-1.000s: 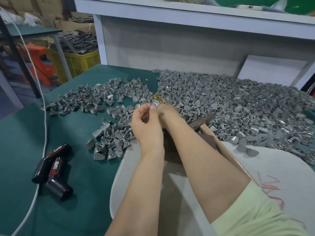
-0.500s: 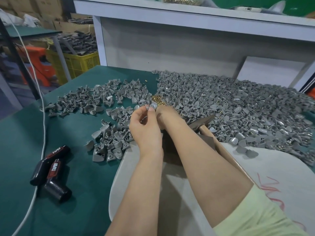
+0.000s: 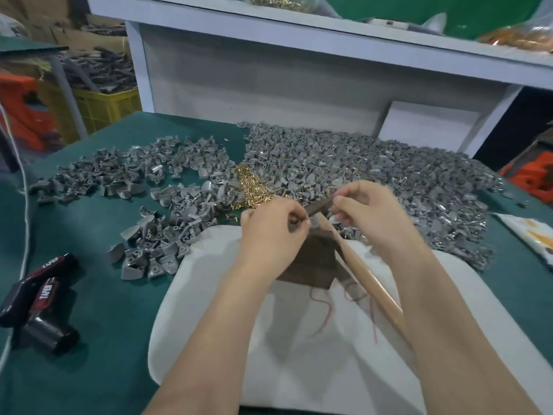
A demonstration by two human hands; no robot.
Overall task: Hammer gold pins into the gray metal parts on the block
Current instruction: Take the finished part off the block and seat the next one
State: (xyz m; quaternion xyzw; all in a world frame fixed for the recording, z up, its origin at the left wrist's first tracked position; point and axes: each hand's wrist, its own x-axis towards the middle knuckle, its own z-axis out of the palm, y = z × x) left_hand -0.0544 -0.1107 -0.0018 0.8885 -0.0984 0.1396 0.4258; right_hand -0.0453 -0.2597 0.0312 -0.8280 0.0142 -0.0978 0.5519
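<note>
A dark wooden block [image 3: 311,262] stands on a white pad [image 3: 299,339]. My left hand [image 3: 272,235] pinches a gray metal part [image 3: 314,223] at the block's top edge. My right hand [image 3: 371,214] hovers just right of it, thumb and forefinger pinched together on what looks like a gold pin, too small to see clearly. A hammer lies across the block, its head [image 3: 318,206] between my hands and its wooden handle [image 3: 371,286] running back under my right forearm. A heap of gold pins [image 3: 253,190] lies just beyond my left hand.
Gray parts lie in a big pile [image 3: 374,175] at the back right and in looser groups [image 3: 143,181] to the left on the green table [image 3: 89,295]. A black and red tool [image 3: 42,298] and a white cable [image 3: 25,223] sit at the left edge.
Both hands have drawn back from the gold pin heap to the block. My right hand has moved apart to the right, and the left now holds a gray part at the block.
</note>
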